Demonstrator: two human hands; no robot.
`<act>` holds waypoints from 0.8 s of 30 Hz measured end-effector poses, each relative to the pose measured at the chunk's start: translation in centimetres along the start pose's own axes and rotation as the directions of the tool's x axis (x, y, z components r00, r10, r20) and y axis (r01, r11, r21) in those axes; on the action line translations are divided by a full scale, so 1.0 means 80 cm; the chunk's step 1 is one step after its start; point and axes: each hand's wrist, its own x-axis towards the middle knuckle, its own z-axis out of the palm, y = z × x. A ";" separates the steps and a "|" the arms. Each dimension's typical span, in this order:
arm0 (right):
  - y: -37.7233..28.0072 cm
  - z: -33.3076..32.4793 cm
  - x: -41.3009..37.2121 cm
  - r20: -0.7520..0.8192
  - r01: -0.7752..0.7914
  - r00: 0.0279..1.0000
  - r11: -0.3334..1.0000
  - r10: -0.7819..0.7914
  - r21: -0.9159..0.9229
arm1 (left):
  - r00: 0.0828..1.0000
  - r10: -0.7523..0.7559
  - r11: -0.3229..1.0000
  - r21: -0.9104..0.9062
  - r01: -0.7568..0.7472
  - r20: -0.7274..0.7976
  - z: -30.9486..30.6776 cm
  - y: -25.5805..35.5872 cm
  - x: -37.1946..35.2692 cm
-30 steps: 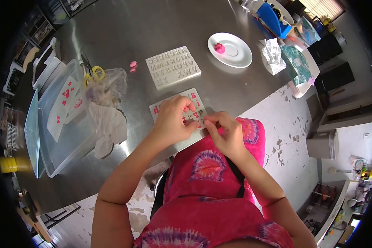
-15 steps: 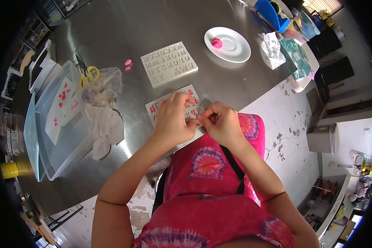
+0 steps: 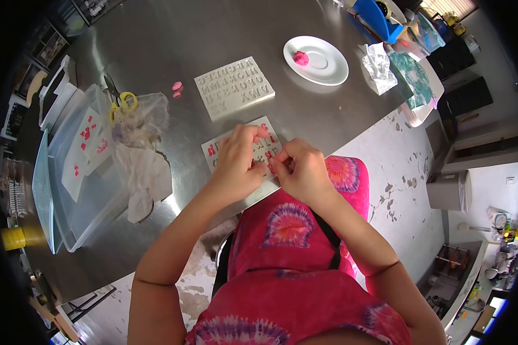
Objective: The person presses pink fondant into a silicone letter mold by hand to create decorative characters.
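A pale letter mold (image 3: 217, 142) lies at the table's near edge, with pink-red paste in several of its letter cavities. My left hand (image 3: 236, 164) rests over it, the thumb and forefinger spread apart along its surface. My right hand (image 3: 300, 172) is at the mold's right side, its thumb and fingertips pinched together close to my left thumb. Whatever sits in that pinch is too small to make out. Behind my hands lies a second letter mold (image 3: 235, 86), its cavities unfilled. Both hands cover part of the nearer mold.
A white plate (image 3: 334, 72) holds a pink paste lump (image 3: 300, 58). Small pink pieces (image 3: 177, 86) lie left of the far mold. Further left are yellow-handled scissors (image 3: 126, 102), plastic wrap, a cloth (image 3: 147, 178) and a clear bin (image 3: 77, 236). Crumpled paper (image 3: 379, 69) lies right.
My right hand has shifted slightly left over the mold, its fingers curling in more. My left hand has moved a little left, with its forefinger and thumb still apart.
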 end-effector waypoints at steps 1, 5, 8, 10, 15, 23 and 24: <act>0.000 0.000 0.000 0.000 0.003 1.000 1.000 -0.003 -0.003 | 1.000 0.002 1.000 -0.001 -0.002 -0.003 0.001 -0.001 0.000; 0.008 -0.005 0.001 0.052 -0.231 0.973 0.961 0.225 0.155 | 0.999 0.013 1.000 0.004 -0.013 -0.037 0.003 -0.002 -0.003; 0.005 -0.001 -0.005 0.025 -0.187 0.982 0.970 0.186 0.152 | 0.999 0.019 1.000 -0.003 -0.019 -0.039 0.003 -0.001 -0.003; 0.000 0.008 -0.009 -0.041 -0.036 0.998 0.998 0.038 0.058 | 0.999 0.016 1.000 -0.001 -0.016 -0.036 0.004 -0.001 -0.002; -0.004 0.004 -0.004 -0.043 -0.193 0.980 0.980 0.195 0.040 | 0.999 -0.009 1.000 -0.016 0.008 -0.038 0.005 -0.003 -0.003; 0.004 0.015 -0.005 -0.128 0.077 0.989 0.997 -0.078 -0.009 | 0.999 -0.001 1.000 -0.012 0.000 -0.046 0.006 -0.003 -0.003; 0.002 0.014 -0.002 -0.130 0.060 0.990 0.998 -0.061 -0.014 | 0.999 -0.011 1.000 -0.003 0.011 -0.040 0.005 -0.002 -0.002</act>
